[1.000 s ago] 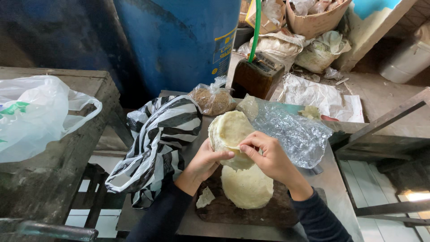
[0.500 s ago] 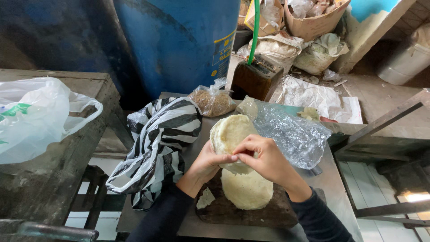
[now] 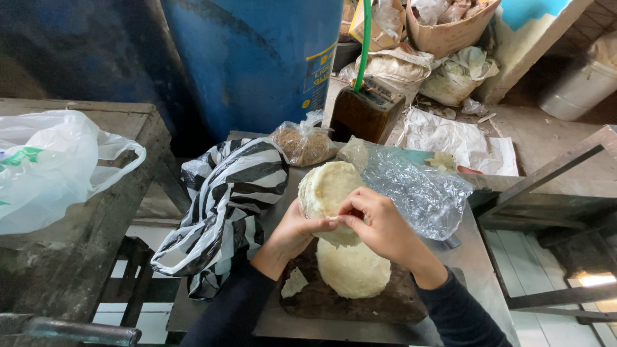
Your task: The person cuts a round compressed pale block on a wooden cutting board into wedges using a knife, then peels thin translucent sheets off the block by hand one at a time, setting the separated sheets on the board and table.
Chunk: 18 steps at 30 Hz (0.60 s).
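Head view, flatbread stack [image 3: 328, 189] between left hand [image 3: 292, 231], right hand [image 3: 379, 225]

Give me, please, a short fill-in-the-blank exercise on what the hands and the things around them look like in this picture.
1. Both the left hand and the right hand hold a stack of pale round ____.
2. A single flatbread lies on a dark ____ board.
3. The striped plastic bag is black and ____.
4. The big barrel behind the table is ____.

Missing words: flatbreads; wooden; white; blue
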Each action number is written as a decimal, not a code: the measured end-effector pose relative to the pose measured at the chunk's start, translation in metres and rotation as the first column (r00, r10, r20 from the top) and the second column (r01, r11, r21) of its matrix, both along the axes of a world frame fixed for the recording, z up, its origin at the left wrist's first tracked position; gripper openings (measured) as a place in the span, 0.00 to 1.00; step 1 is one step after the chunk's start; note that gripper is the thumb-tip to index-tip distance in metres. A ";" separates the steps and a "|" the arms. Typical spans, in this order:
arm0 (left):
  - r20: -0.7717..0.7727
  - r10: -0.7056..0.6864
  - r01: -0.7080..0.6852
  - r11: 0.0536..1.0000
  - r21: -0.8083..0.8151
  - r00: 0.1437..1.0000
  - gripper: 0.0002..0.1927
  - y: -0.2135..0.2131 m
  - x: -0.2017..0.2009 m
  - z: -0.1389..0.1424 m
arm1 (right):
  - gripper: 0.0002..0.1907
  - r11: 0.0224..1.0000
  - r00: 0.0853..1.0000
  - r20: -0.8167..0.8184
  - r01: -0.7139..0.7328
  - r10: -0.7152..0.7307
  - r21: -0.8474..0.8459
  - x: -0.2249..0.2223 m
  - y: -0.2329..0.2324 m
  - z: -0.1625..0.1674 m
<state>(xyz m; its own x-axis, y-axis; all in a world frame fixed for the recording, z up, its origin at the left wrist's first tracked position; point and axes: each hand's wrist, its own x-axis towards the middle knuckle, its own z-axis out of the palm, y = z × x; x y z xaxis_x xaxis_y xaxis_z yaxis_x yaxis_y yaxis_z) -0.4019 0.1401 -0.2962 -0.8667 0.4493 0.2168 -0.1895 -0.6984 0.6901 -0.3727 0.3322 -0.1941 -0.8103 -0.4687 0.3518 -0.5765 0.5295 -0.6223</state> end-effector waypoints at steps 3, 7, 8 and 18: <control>-0.008 0.009 -0.009 1.000 -0.004 1.000 0.38 0.002 -0.001 -0.003 | 0.03 0.994 0.992 0.062 0.107 -0.106 -0.017 -0.005 -0.001 -0.005; -0.030 -0.040 0.040 0.999 -0.001 0.999 0.36 -0.002 0.000 -0.005 | 0.03 0.941 0.968 0.072 0.251 -0.241 -0.229 -0.016 0.002 -0.003; -0.020 -0.069 0.069 0.998 -0.013 0.997 0.36 -0.003 0.001 -0.006 | 0.04 0.938 0.961 0.060 0.278 -0.272 -0.205 -0.019 0.000 -0.003; 0.151 0.034 -0.020 0.995 -0.096 0.988 0.17 -0.001 -0.009 -0.013 | 0.12 1.000 0.986 -0.163 0.026 -0.023 0.016 -0.028 -0.007 -0.019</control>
